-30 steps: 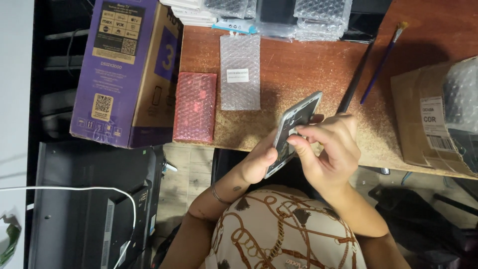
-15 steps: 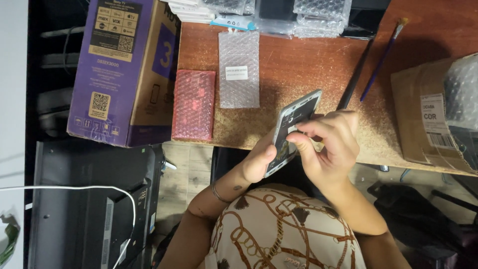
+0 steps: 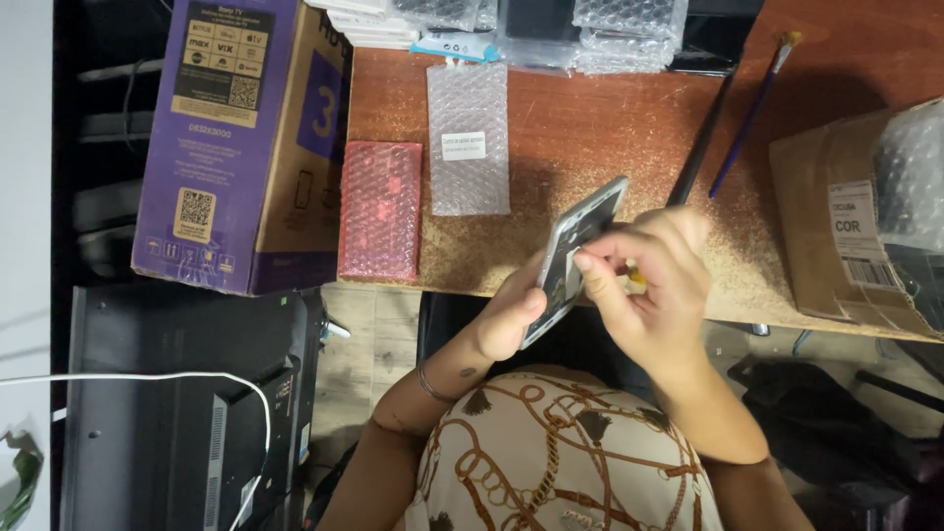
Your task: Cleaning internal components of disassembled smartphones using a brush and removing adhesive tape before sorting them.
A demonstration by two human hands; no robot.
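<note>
Left hand (image 3: 506, 320) grips the silver phone frame (image 3: 575, 258) edge-on, tilted, over the desk's (image 3: 610, 128) near edge. Right hand (image 3: 654, 285), fingers curled close, pinches at the frame's inner face.

A reddish-brown wooden desk (image 3: 610, 128), its surface worn pale and speckled toward the near edge, carries everything here. A red bubble-wrap pouch (image 3: 381, 209) lies flat near its left end, just beside a clear bubble-wrap pouch (image 3: 469, 138) bearing a small white label. Along the far edge sits a row of more bubble-wrapped packets (image 3: 580, 25). A purple-handled brush (image 3: 752, 108) and a thin black stick (image 3: 700, 147) lie slanted, side by side. At the right end rests a brown cardboard box (image 3: 836, 236). A purple carton (image 3: 246, 138) stands against the desk's left edge.
</note>
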